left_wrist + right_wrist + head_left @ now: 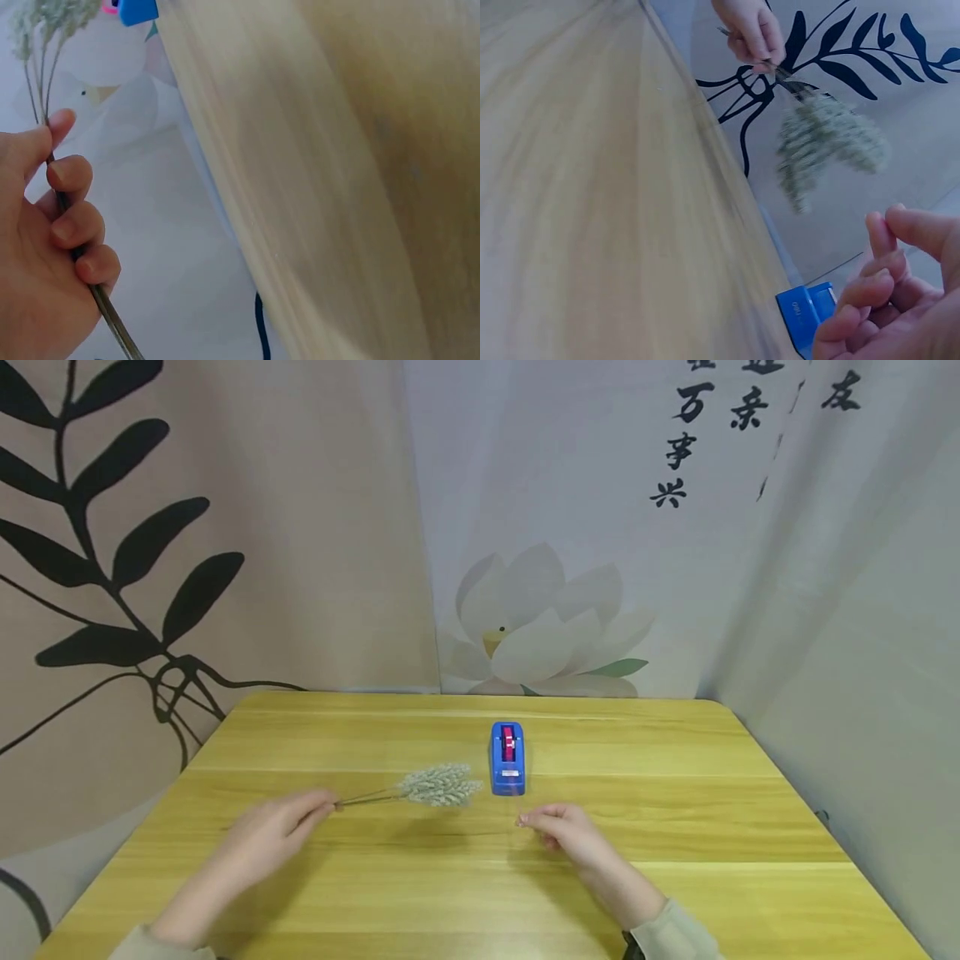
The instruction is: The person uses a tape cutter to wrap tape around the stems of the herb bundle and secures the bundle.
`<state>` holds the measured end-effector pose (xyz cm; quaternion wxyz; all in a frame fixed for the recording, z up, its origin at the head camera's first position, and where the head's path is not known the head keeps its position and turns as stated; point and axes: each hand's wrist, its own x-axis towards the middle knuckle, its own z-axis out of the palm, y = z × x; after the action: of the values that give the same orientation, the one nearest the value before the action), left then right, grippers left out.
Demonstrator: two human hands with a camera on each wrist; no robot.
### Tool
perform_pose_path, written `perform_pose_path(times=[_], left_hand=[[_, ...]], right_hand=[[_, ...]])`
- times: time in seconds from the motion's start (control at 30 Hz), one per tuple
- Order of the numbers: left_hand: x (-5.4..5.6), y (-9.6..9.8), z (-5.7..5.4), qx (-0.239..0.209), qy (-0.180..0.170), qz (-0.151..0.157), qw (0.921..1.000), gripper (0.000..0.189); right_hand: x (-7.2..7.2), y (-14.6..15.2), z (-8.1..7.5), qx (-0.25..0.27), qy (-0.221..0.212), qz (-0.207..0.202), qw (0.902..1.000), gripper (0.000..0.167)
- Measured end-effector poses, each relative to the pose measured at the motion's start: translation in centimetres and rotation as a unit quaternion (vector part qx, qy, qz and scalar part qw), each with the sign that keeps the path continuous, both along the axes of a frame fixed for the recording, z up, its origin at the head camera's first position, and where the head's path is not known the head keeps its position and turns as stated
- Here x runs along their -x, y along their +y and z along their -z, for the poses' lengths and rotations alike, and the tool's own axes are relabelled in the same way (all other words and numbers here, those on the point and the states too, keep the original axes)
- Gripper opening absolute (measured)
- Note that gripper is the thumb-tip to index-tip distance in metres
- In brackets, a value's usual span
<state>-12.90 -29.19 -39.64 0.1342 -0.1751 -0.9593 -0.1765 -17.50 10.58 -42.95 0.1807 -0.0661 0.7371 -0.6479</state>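
My left hand (277, 828) grips the thin dark stems of a bunch of pale green dried grass (442, 785), whose fluffy heads point right over the table. In the left wrist view, its fingers (77, 225) curl round the stems. A blue tape dispenser (507, 781) with a red core stands just right of the grass heads. In front of it, my right hand (570, 837) pinches the end of a faint, clear strip of tape (516, 805) between thumb and forefinger. In the right wrist view, the remaining fingers are curled, and the dispenser (799, 311) is partly hidden behind them.
Everything stands on a yellow wood-grain table (375, 893). Behind it hangs a pale curtain (337, 527) printed with dark leaves, a lotus and writing. A curtain also runs along the right side. The table's far edge lies a short way behind the dispenser.
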Motion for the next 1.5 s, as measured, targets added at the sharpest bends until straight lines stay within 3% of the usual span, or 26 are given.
perform_pose_path(times=[0.23, 0.53, 0.8, 1.17, 1.3, 1.5], left_hand=[[0.6, 1.2, 0.8, 0.009, 0.013, 0.031, 0.9994, 0.017], [1.0, 4.0, 1.2, 0.028, 0.013, 0.018, 0.9994, 0.017], [1.8, 6.5, 1.0, 0.031, -0.017, 0.019, 0.9992, 0.019], [3.0, 10.8, 1.6, 0.028, -0.020, 0.081, 0.9962, 0.023], [3.2, 12.6, 1.7, 0.026, -0.040, 0.095, 0.9944, 0.028], [3.8, 15.1, 1.0, 0.022, -0.087, 0.096, 0.9913, 0.032]], right_hand=[[0.3, 0.4, -0.8, 0.013, -0.002, -0.017, 0.9998, 0.032], [0.9, 0.6, -1.5, 0.033, 0.001, -0.034, 0.9989, 0.022], [1.4, 0.6, -1.9, 0.046, -0.001, -0.034, 0.9984, 0.033], [1.5, 0.4, -2.7, 0.043, 0.011, -0.010, 0.9990, 0.032], [1.5, 0.4, -2.8, 0.036, 0.012, 0.005, 0.9993, 0.033], [1.3, 0.4, -3.1, 0.049, 0.005, 0.007, 0.9987, 0.028]])
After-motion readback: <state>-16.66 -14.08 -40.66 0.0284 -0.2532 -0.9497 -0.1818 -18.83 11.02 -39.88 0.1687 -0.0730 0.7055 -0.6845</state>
